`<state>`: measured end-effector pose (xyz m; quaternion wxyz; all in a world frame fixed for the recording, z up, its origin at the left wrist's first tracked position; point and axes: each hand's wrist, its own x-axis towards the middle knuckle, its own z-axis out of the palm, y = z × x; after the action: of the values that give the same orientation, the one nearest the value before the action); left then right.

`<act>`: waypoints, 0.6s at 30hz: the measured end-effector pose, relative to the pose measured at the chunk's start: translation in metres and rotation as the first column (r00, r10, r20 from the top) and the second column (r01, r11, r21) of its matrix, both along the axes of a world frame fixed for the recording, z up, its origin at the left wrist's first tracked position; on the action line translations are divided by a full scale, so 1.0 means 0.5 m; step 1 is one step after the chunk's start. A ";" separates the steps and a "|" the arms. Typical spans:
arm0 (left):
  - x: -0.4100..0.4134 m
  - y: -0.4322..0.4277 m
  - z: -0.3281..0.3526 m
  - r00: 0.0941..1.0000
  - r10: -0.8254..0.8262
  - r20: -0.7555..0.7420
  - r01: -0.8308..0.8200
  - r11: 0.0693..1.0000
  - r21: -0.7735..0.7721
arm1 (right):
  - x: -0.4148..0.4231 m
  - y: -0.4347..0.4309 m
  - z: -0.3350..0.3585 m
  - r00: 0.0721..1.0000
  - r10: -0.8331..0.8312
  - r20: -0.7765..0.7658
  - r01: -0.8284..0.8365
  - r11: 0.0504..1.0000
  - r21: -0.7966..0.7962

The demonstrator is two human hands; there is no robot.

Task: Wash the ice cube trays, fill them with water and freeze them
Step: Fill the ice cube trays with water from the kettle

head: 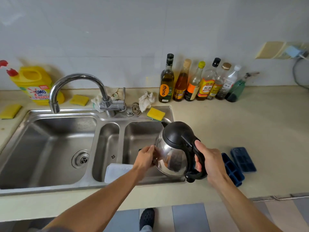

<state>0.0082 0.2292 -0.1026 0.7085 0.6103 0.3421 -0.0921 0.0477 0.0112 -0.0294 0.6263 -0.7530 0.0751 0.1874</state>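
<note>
Kettle (173, 148) in steel with a black lid and handle hangs tilted over the right basin of the sink (50, 188), near the counter's (250, 123) front edge. Of the 2 hands, the right hand (212, 163) is wrapped round the black handle, thumb on top. The left hand (145, 156) rests its fingertips against the steel side and grips nothing. The hands are apart, with the kettle between them.

2 dark blue ice cube trays (243, 159) lie on the counter just right of the sink, side by side and slanted. The nearer one is partly hidden behind the right wrist. A white plastic tray (117, 171) sits in the narrow middle basin at its front wall.

The faucet (75, 81) curves over the left basin. Along the back edge stand a yellow detergent jug (35, 84) at the left and a row of 7 bottles (200, 84) at the right. A yellow sponge (156, 113) lies on the sink's back rim, with crumpled cloths (146, 101) beside it
</note>
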 end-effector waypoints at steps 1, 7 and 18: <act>0.021 0.000 0.010 0.999 -0.034 0.021 0.033 0.997 0.069 | 0.008 -0.004 -0.004 0.999 -0.042 -0.001 0.042 0.999 0.008; 0.123 -0.012 0.045 0.941 -0.208 0.268 0.108 0.933 0.344 | 0.070 -0.021 -0.025 0.976 -0.218 -0.007 0.217 0.976 -0.016; 0.317 -0.029 0.058 0.850 -0.453 0.268 0.382 0.881 0.278 | 0.221 -0.016 -0.026 0.957 -0.288 0.027 0.289 0.953 -0.088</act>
<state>0.1664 0.2146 -0.0735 0.6478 0.7495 0.0867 -0.1053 0.1581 0.0032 -0.0423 0.6127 -0.7628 0.1883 0.0854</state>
